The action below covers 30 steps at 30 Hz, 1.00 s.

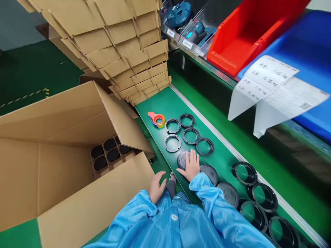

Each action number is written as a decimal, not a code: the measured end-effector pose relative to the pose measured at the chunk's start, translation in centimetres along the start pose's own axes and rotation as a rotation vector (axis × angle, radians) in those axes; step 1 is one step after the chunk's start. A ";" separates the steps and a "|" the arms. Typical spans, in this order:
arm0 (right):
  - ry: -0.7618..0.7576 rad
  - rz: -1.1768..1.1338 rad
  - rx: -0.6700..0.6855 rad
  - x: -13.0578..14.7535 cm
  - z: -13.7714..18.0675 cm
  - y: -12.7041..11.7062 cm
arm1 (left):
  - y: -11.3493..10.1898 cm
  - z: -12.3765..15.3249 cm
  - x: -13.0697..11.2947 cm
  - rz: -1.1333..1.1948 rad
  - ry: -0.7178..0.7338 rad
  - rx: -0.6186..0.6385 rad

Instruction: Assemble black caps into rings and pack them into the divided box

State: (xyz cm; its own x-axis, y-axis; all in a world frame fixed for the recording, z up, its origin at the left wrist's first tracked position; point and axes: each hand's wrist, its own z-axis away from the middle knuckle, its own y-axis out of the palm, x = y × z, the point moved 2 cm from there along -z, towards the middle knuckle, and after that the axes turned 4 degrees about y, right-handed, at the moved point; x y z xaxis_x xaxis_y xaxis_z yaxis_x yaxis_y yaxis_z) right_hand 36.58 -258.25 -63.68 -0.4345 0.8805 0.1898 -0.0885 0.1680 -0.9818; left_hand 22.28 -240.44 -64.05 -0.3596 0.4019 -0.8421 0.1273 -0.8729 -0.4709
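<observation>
Green bench runs rightward from an open cardboard box (64,165) holding dark round parts. I see the left hand (156,187) by the box edge, loosely curled, apparently empty. Next, the right hand (191,165) lies flat, fingers spread, on a grey disc (182,160). Black rings (191,135) sit just beyond.

Your inventory by colour: green tabletop (165,103); black rings (190,135); dark grey ribbed discs (210,172); orange-and-yellow tape dispenser (156,119); plain brown carton (64,165); red bin (245,31); blue bin (310,44); your sleeves (214,206) light blue.
</observation>
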 end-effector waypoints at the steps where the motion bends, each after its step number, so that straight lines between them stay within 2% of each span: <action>1: -0.015 0.004 -0.029 0.7 0.1 -0.6 | -0.4 0.0 0.0 0.019 -0.012 -0.008; 3: 0.003 -0.004 -0.097 1.8 0.3 -1.6 | -0.9 0.1 -0.4 0.044 -0.027 -0.029; 5: 0.036 -0.021 -0.159 2.1 0.7 -1.5 | -0.8 -0.1 -0.9 0.052 -0.026 -0.050; 9: 0.025 -0.042 -0.208 0.7 0.6 2.5 | 0.8 -2.8 -1.9 0.028 0.033 -0.047; 12: 0.092 -0.052 -0.188 0.7 0.4 3.9 | 1.6 -5.0 -2.7 -0.012 0.135 0.054; 17: 0.162 -0.144 0.002 2.7 2.4 0.4 | 2.1 -7.4 -5.0 -0.073 0.347 0.343; 19: 0.209 -0.163 0.007 1.3 3.9 -1.0 | 3.6 -9.0 -6.3 -0.265 0.446 0.459; 21: 0.288 -0.124 -0.035 -1.3 6.2 -2.3 | 5.7 -10.0 -7.7 -0.516 0.529 0.549; 23: 0.380 -0.064 -0.079 -4.5 9.0 -3.4 | 7.3 -10.4 -9.0 -0.711 0.543 0.599; 26: 0.470 -0.017 -0.092 -8.2 12.3 -4.0 | 8.6 -10.3 -10.1 -0.848 0.476 0.611; 30: 0.506 0.029 0.012 -10.3 14.3 -3.2 | 9.4 -9.8 -10.7 -0.882 0.429 0.545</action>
State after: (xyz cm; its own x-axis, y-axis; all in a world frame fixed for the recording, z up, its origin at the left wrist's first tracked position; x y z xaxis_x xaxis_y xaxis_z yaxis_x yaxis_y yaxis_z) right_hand 28.55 -274.23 -62.39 0.0521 0.9897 0.1333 -0.0950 0.1378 -0.9859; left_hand 36.35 -250.27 -62.02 0.2376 0.9094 -0.3415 -0.4737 -0.1985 -0.8580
